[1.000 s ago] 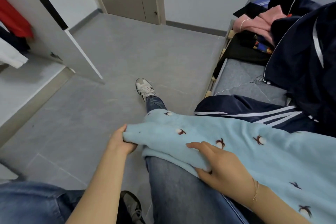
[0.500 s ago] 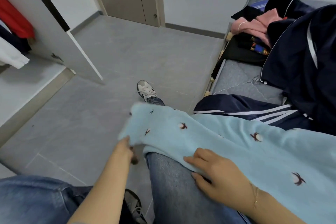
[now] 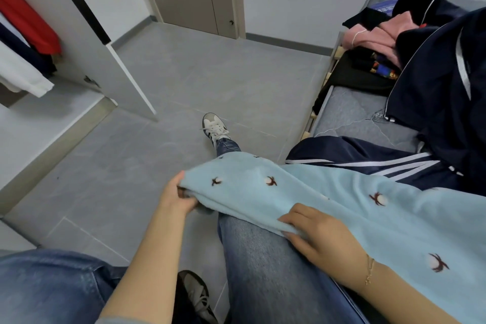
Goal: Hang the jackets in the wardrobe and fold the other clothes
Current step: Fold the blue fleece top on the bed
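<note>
Gripping the light-blue garment (image 3: 328,200), both hands (image 3: 176,198), far end cut off at frame edge.

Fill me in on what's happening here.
A person sitting on the edge of a bed is working on a light blue garment laid over their lap. The left hand grips its end, and the right hand holds its near edge against the thigh. More clothes wait on the bed: a dark striped jacket, dark striped trousers and a pink top. Some clothes already hang in the open wardrobe.
</note>
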